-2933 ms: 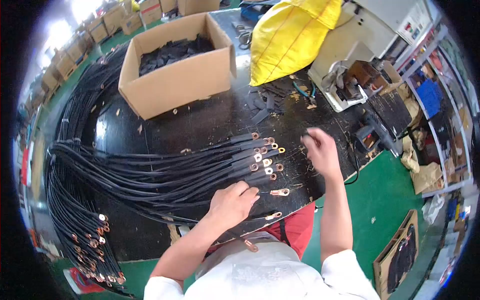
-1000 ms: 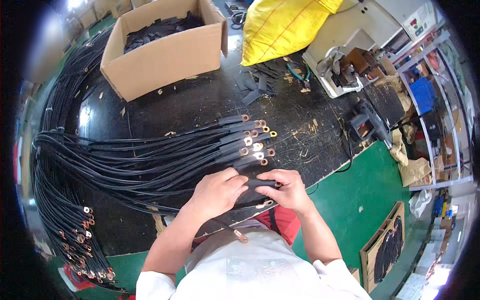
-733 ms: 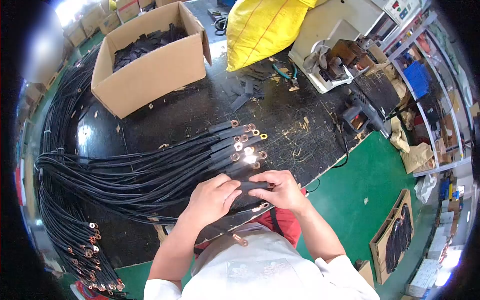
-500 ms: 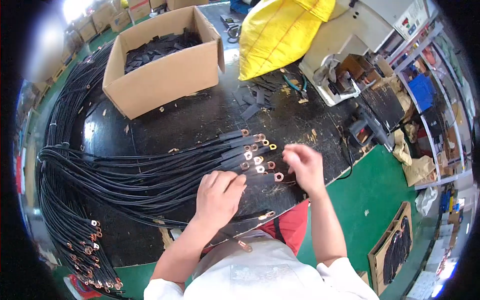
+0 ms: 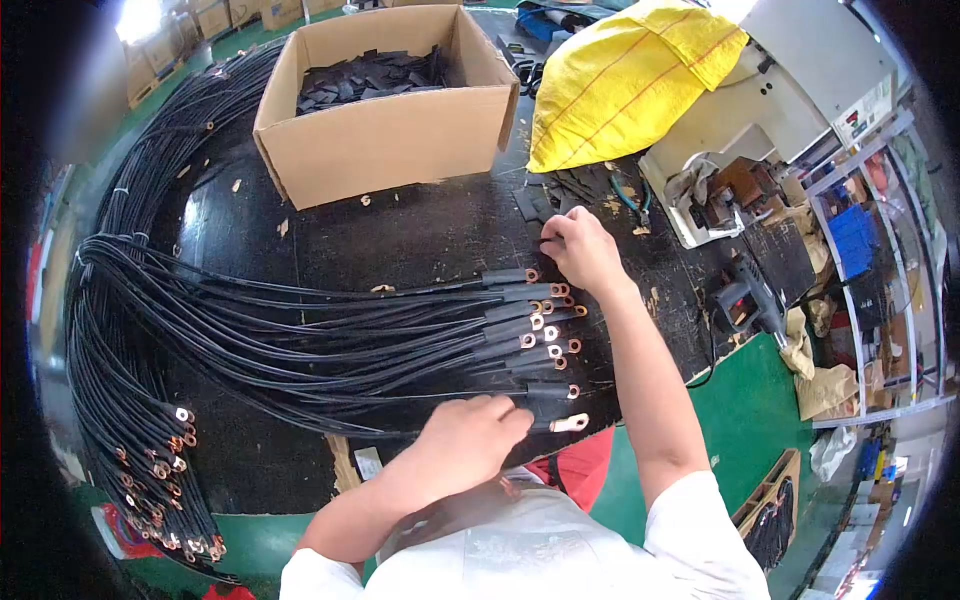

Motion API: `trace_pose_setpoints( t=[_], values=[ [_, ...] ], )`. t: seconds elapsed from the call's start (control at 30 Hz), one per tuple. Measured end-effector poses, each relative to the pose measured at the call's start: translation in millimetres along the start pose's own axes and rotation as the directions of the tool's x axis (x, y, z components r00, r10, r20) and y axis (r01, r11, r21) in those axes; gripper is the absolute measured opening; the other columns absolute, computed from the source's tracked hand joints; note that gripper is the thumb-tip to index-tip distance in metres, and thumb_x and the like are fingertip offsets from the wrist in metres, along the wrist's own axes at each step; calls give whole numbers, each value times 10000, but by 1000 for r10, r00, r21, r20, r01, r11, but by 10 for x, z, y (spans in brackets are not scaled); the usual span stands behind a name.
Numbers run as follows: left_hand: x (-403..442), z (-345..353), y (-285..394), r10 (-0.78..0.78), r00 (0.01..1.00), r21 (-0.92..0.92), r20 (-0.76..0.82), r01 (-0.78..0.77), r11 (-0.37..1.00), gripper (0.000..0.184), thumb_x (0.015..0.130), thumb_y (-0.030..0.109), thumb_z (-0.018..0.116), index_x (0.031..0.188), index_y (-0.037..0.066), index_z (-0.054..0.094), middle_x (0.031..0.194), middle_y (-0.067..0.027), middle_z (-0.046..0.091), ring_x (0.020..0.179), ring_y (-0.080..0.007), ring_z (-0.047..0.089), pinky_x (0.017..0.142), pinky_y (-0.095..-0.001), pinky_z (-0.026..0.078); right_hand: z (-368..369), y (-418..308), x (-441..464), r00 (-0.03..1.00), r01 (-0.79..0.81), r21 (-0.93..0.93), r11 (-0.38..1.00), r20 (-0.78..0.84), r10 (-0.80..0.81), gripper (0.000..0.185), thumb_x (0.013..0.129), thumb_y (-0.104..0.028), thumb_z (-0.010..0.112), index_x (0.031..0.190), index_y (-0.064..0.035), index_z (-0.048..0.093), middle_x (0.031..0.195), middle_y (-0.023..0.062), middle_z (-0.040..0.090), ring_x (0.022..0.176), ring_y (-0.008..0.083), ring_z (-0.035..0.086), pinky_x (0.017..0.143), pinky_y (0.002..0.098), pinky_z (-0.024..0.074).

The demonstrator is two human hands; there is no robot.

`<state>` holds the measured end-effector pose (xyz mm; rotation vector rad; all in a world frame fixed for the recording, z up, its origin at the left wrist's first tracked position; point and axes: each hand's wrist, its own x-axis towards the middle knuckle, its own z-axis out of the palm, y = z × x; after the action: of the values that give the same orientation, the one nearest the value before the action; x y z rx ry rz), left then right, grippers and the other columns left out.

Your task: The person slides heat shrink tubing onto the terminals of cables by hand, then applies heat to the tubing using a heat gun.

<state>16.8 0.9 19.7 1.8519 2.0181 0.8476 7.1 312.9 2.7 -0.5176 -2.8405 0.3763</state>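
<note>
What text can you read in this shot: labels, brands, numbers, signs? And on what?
No text is legible.
Printed panel on the white metal machine: marks visible, too small and blurred to read.
Front of the white short-sleeved shirt: faint print at most, unreadable.
Open brown cardboard box: no lettering seen on the near side.
Yellow woven bag: red lines, no lettering seen.

Free tbl (image 5: 375,238) btwn box (image 5: 385,145) & cables (image 5: 400,363), R hand (image 5: 580,248) in way at R end

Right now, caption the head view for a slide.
Right hand at loose black pieces, left hand near a bare lug, lugged black cables fanned across the workbench.
</note>
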Motion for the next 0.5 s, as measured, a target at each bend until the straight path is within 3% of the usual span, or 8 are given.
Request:
trace_pose_setpoints(
  t=[0.07,0.17,0.23,0.27,0.37,0.4,0.5],
  values=[
    [50,-126,27,-17,977,-46,-214,7,999,199,869,141,717,1066,109,725,822,-66,661,707,-258,684,563,-374,561,34,70,-169,980,101,61,993,-176,-89,125,887,-143,742,995,-95,701,988,100,670,977,264,678,848,395,550],
    [79,-81,-49,53,939,80,-341,-27,996,206,868,181,735,1073,155,739,820,-18,649,699,-208,667,547,-348,550,-358,-171,-642,967,-142,518,844,-110,230,45,956,-82,673,987,-55,656,908,74,695,851,166,671,761,317,538],
    [89,27,-122,67,954,146,-294,-24,989,233,883,177,693,1114,161,718,844,-7,630,737,-197,658,550,-343,546,-289,-39,-969,960,-42,744,666,-154,233,37,1012,-56,598,1035,-28,606,895,56,697,779,96,634,696,251,513],
    [103,77,-143,79,961,178,-265,-32,984,247,891,175,671,1135,163,707,856,-1,621,756,-192,654,551,-340,544,-289,-39,-1134,961,-41,795,606,-136,242,81,1037,-61,554,1114,-36,550,920,73,697,795,106,645,669,245,543],
    [149,149,-187,67,969,184,-238,-23,983,259,895,195,661,1150,176,703,873,5,627,775,-193,657,575,-345,549,-282,-128,-1547,952,-72,872,485,-85,295,74,1047,-69,543,1108,-28,550,909,74,681,771,108,635,644,241,548],
    [159,163,-210,57,972,185,-226,-14,983,262,891,206,667,1149,181,704,874,7,628,776,-196,660,591,-358,553,-235,-151,-1665,951,-48,883,468,-103,292,107,1052,-73,539,1140,-15,558,901,71,663,708,98,610,611,245,538],
    [164,203,-244,41,982,195,-186,-4,981,245,902,222,675,1139,174,714,875,2,651,803,-202,678,604,-360,561,-192,-186,-1987,936,-177,839,514,-17,350,284,1060,-84,525,1317,12,600,832,22,602,609,62,533,528,228,470]
  ],
)
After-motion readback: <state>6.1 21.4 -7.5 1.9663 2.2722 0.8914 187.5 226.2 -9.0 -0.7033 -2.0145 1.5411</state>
